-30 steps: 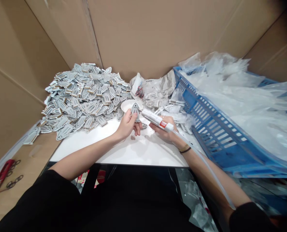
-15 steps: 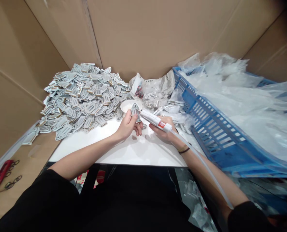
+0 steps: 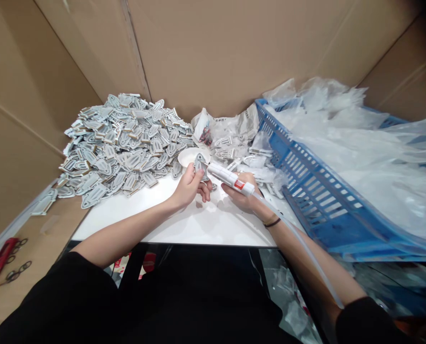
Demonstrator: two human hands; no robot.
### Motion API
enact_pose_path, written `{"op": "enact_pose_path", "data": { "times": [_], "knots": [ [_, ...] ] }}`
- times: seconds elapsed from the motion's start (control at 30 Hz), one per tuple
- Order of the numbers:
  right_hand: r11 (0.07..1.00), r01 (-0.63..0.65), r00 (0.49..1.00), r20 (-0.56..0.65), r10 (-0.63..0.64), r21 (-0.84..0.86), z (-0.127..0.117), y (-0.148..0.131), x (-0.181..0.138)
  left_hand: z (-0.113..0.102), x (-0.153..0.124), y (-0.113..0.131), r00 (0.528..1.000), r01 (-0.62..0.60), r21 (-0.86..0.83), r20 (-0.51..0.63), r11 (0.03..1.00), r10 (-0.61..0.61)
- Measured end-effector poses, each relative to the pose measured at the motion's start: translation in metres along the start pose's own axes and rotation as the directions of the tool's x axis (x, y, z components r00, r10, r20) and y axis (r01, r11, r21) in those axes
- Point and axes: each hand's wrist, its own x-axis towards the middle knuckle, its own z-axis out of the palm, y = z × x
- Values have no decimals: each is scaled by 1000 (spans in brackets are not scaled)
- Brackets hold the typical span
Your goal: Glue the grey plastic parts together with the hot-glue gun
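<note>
Grey and cream, a small flat arch-shaped piece (image 3: 200, 165) stands pinched upright in the fingers of the left hand (image 3: 189, 186), which is closed around its lower end just above the middle of the white table (image 3: 137, 210). From the head view, the right hand (image 3: 244, 193) is wrapped around a white pen-like applicator (image 3: 229, 176), held at a slant with its thin tip touching the piece's right edge; a red label sits on the barrel near the hand, its writing too small to read. A clear tube (image 3: 306, 258) runs from the applicator's rear end back along the right forearm toward the near edge. Just behind the held piece sits a small white dish (image 3: 187, 155). A large heap of like grey pieces (image 3: 120, 143) covers the far left corner of the table, spilling toward the left edge. Crumpled clear bags (image 3: 234, 134) with more pieces lie at the far edge, one printed with red and dark marks that cannot be read. A blue slotted crate (image 3: 306, 191) lined with clear plastic film fills the right side. Brown cardboard walls (image 3: 216, 48) enclose the far and left sides. Red-handled snips (image 3: 0, 260) lie on the wooden surface at the lower left, well apart from the hands.
</note>
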Motion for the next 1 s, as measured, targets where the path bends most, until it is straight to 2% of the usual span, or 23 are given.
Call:
{"op": "enact_pose_path", "data": {
  "times": [0.17, 0.4, 0.83, 0.9, 1.0],
  "knots": [
    [999, 36, 999, -32, -36, 27, 2, 2, 0, 0, 0, 1, 1000, 24, -43, 6, 999, -24],
    [998, 24, 1000, -15, -23, 57, 0, 0, -1, 3, -1, 5, 999, 49, -87, -15, 995, -50],
    [1000, 27, 998, -48, -26, 11, 0, 0, 0, -2, 0, 6, 996, 92, -63, -6, 994, -92],
    [1000, 9, 998, -63, -10, -2, 0, 0, 0, -2, 0, 5, 996, 95, -45, 2, 994, -95],
    [996, -89, 991, -102, 89, 6, 0, -1, 0, 1, -1, 3, 993, 112, -38, 33, 993, -111]
  ]
}}
